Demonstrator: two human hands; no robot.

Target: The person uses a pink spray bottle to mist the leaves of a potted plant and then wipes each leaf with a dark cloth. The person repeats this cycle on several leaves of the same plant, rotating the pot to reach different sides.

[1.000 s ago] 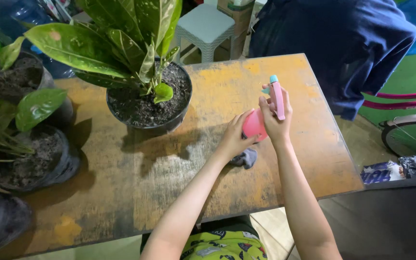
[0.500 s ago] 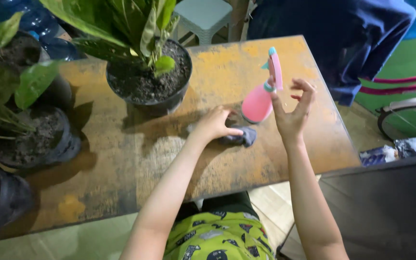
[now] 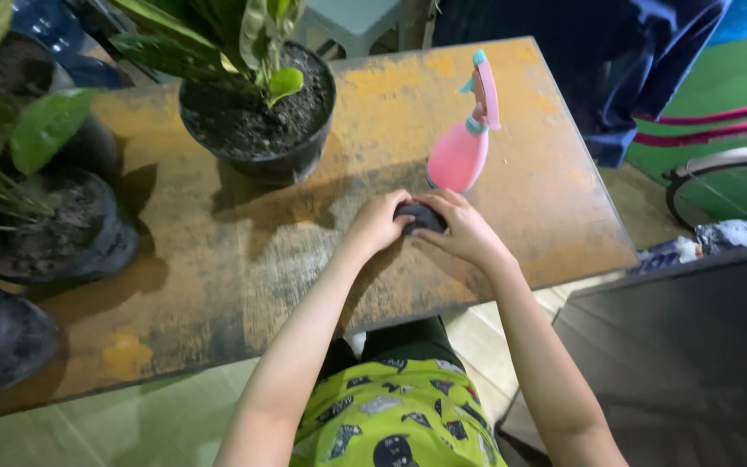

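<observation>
Both of my hands meet over a small dark grey cloth (image 3: 419,215) lying on the worn orange wooden table (image 3: 244,259). My left hand (image 3: 379,220) curls onto the cloth's left side, and my right hand (image 3: 462,230) grips it from the right. Most of the cloth is hidden under my fingers. Just behind my hands a pink spray bottle (image 3: 462,147) with a pink trigger and teal nozzle stands upright on the table, touched by neither hand.
A black pot (image 3: 257,121) with soil and a broad-leaved green plant stands at the table's back. Several more dark pots (image 3: 49,229) with plants crowd the left side. A person in dark blue clothes (image 3: 616,60) stands beyond the table's far right corner, near a bicycle wheel (image 3: 719,186).
My right hand let go of the spray bottle, which now stands on the table. That hand came down and joined my left hand on the grey cloth.
</observation>
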